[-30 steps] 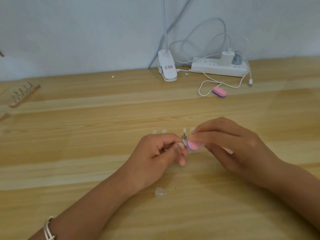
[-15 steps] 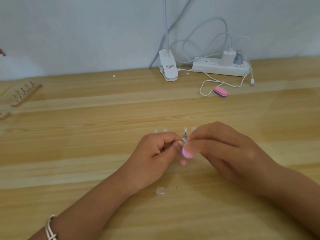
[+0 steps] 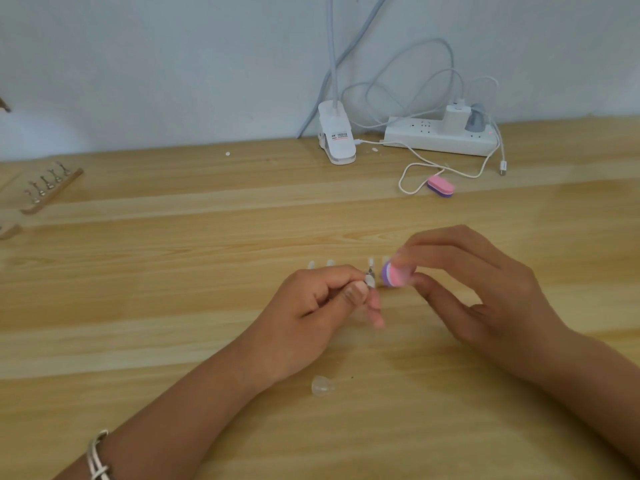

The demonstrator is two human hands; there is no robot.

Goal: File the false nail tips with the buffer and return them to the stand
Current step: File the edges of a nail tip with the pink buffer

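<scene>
My left hand [image 3: 311, 306] pinches a small metal holder with a clear false nail tip [image 3: 370, 279] on it, at the middle of the wooden table [image 3: 173, 289]. My right hand [image 3: 478, 292] pinches a pink and purple buffer [image 3: 394, 274] just right of that tip, a small gap apart. Behind my hands a row of clear nail tips [image 3: 320, 264] stands on a stand that my hands mostly hide. One loose clear tip [image 3: 322, 385] lies on the table nearer to me.
A wooden stand with metal holders [image 3: 48, 188] lies at the far left. A second pink and purple buffer [image 3: 440, 186] sits by a white cable, in front of a power strip [image 3: 440, 135]. A white lamp clip [image 3: 336, 138] stands at the table's back edge.
My right hand has swung the buffer up and slightly right, off the nail tip it was rubbing. My left hand has kept its pinch and place.
</scene>
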